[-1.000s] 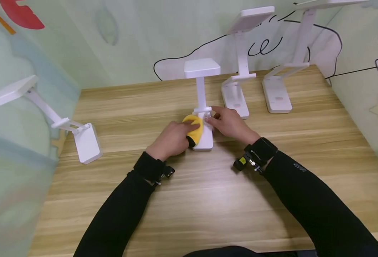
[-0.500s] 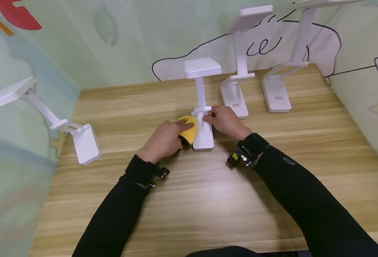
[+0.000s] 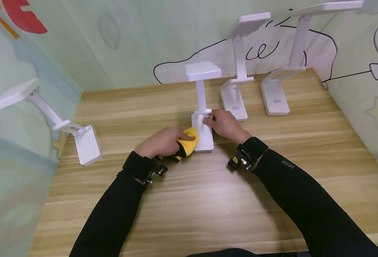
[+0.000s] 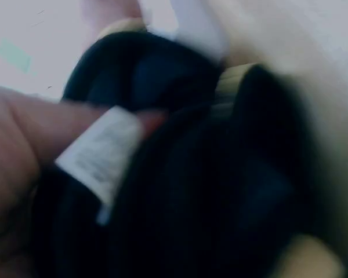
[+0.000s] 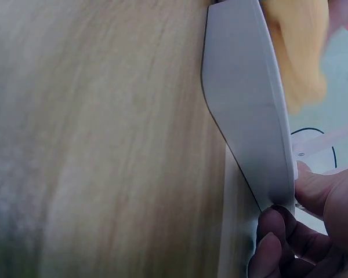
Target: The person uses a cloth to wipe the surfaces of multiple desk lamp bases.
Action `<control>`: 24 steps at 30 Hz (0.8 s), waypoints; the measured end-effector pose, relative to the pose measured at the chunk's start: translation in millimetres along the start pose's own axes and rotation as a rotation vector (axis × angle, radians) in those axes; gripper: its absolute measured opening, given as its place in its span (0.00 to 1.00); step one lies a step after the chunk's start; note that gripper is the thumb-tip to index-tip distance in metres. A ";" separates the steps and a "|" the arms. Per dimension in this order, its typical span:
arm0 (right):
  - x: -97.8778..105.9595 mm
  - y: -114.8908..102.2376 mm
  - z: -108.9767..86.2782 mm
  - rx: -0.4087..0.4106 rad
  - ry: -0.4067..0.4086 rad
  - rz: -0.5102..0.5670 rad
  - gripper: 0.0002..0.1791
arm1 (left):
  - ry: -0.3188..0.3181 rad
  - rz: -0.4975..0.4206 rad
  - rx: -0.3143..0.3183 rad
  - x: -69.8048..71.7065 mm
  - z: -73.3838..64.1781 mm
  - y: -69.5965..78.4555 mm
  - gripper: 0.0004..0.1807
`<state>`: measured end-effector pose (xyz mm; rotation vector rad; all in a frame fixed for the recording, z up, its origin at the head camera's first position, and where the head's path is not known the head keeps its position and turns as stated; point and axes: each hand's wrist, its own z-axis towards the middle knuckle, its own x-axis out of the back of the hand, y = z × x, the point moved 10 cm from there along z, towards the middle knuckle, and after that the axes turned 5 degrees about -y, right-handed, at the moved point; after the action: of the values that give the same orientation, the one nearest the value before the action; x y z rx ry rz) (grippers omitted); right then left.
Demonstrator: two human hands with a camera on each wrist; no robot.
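A white folding desk lamp (image 3: 203,139) stands upright at the middle of the table. My left hand (image 3: 160,142) holds a yellow and black cloth (image 3: 189,142), its index finger extended over the yellow side at the left edge of the lamp's base. In the left wrist view the cloth's dark side (image 4: 180,156) fills much of the picture, with a white tag (image 4: 101,152) beside the thumb. My right hand (image 3: 226,125) grips the base's right side near the hinge. In the right wrist view, thumb and curled fingers (image 5: 272,231) pinch the base's edge (image 5: 246,87).
Two similar white lamps, one nearer (image 3: 234,103) and one farther right (image 3: 275,98), stand behind my right hand. Another lamp (image 3: 88,146) stands at the table's left edge. A patterned wall (image 3: 128,43) borders the wooden table (image 3: 227,210) behind and on both sides.
My left hand has slid the cloth off the base's upper part, left and then toward the front corner. My right hand stays at the lamp base; the lamp stands where it was.
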<state>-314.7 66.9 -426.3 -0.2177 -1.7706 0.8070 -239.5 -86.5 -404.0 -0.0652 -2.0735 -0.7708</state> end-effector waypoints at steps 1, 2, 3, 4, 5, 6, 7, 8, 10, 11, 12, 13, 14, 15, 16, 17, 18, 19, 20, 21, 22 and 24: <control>-0.9 0.4 -0.1 0.000 -0.001 0.005 0.15 | -0.006 0.010 0.007 2.6 -1.6 -1.9 0.36; -1.2 0.8 -0.2 0.002 0.001 0.011 0.15 | 0.009 0.027 0.023 7.0 -2.4 -4.7 0.36; -1.2 1.0 -0.5 0.002 0.005 0.015 0.15 | 0.033 0.028 0.048 11.9 -2.1 -8.4 0.36; -1.0 1.5 -0.7 0.001 0.010 0.017 0.15 | 0.065 0.023 0.080 16.7 -0.7 -12.7 0.37; -0.9 1.6 -0.7 0.003 0.013 0.018 0.15 | 0.101 0.020 0.111 20.4 1.4 -16.5 0.37; -1.0 1.8 -0.8 0.002 0.015 0.021 0.15 | 0.128 0.002 0.132 22.2 4.2 -19.1 0.38; -0.9 1.6 -0.9 0.005 0.015 0.021 0.15 | 0.146 -0.016 0.143 21.9 7.9 -20.4 0.38; -0.9 1.4 -1.0 0.008 0.015 0.021 0.15 | 0.156 -0.017 0.141 20.4 11.4 -19.8 0.39; -1.4 0.1 -1.3 0.016 0.014 0.015 0.15 | 0.160 -0.009 0.113 14.4 17.0 -14.7 0.40; -1.7 -0.9 -1.4 0.022 0.016 0.011 0.15 | 0.159 0.000 0.095 10.7 18.2 -11.7 0.40; -1.6 -2.2 -1.8 0.027 0.020 0.004 0.15 | 0.163 0.011 0.075 7.5 18.3 -8.7 0.40; -1.2 -3.1 -1.8 0.034 0.029 -0.012 0.15 | 0.173 0.024 0.059 5.1 17.3 -5.9 0.39; -0.2 -4.5 -2.2 0.038 0.040 -0.026 0.15 | 0.181 0.040 0.048 2.6 15.0 -3.2 0.38; 0.8 -5.7 -2.7 0.041 0.052 -0.039 0.14 | 0.187 0.048 0.039 -0.1 12.2 -1.0 0.38; 1.8 -6.9 -3.0 0.042 0.063 -0.051 0.14 | 0.189 0.053 0.033 -3.3 8.9 1.0 0.37; 2.7 -7.7 -3.3 0.041 0.072 -0.062 0.14 | 0.188 0.066 0.028 -7.3 5.2 3.1 0.37; 3.3 -8.1 -3.6 0.038 0.079 -0.070 0.14 | 0.183 0.080 0.021 -11.5 1.1 6.1 0.36; 3.9 -8.6 -3.7 0.037 0.086 -0.078 0.14 | 0.174 0.095 0.013 -16.2 -3.1 9.6 0.36; 4.5 -9.0 -4.1 0.034 0.091 -0.082 0.14 | 0.164 0.112 0.004 -20.8 -7.5 13.5 0.35; 4.6 -8.4 -3.7 0.031 0.094 -0.087 0.14 | 0.158 0.128 -0.007 -25.1 -11.8 17.9 0.35; 5.2 -8.4 -3.9 0.028 0.099 -0.092 0.15 | 0.149 0.140 -0.019 -29.6 -16.1 22.5 0.34; 5.4 -7.0 -3.5 0.022 0.101 -0.102 0.15 | 0.132 0.164 -0.050 -37.7 -23.4 33.0 0.32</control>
<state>-311.7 65.9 -417.3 -0.1495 -1.6639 0.7291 -189.1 -63.9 -406.9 -0.2041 -1.8986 -0.7067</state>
